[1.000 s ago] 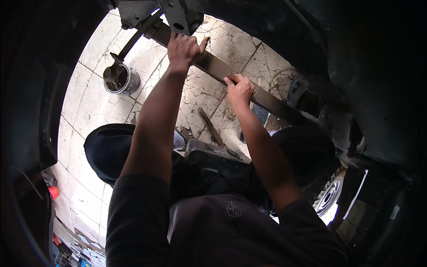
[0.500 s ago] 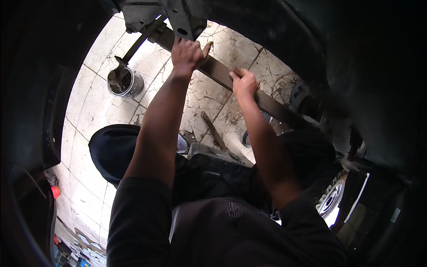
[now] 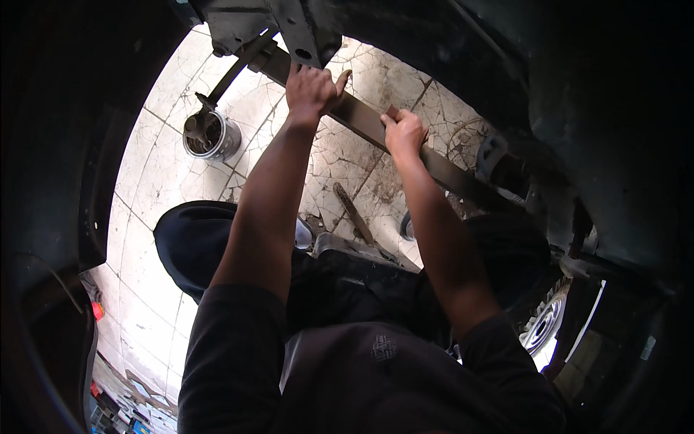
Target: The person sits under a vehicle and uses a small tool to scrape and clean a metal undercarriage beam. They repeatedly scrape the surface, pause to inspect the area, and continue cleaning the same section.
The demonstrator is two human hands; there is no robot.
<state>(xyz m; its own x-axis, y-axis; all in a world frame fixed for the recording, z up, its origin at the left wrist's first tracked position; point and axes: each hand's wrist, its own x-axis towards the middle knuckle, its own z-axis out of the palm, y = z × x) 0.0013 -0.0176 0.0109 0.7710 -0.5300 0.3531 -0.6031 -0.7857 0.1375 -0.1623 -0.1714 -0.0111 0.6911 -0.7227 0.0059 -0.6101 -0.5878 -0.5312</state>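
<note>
A long flat metal beam (image 3: 363, 120) runs slantwise from upper left to lower right beneath a vehicle body. My left hand (image 3: 311, 92) grips its upper part, just below a grey metal bracket (image 3: 293, 32); the thumb sticks out to the right and the fingertips are hidden. Further down the beam, my right hand (image 3: 406, 135) is closed around a small brown folded piece that looks like sandpaper (image 3: 392, 111), held against the beam's face. Most of that piece is hidden by the fingers.
A metal can (image 3: 225, 142) stands on the cracked tile floor (image 3: 155, 170) at left, with a dark jointed rod (image 3: 230, 78) reaching down to it. A perforated strip (image 3: 352, 211) lies between my feet. Dark body panels (image 3: 614, 145) surround me; a toothed wheel (image 3: 543, 325) is at lower right.
The whole view has shifted slightly. My right hand has moved a little against the beam, and more of the brown piece shows above its fingers. The left hand keeps its place.
</note>
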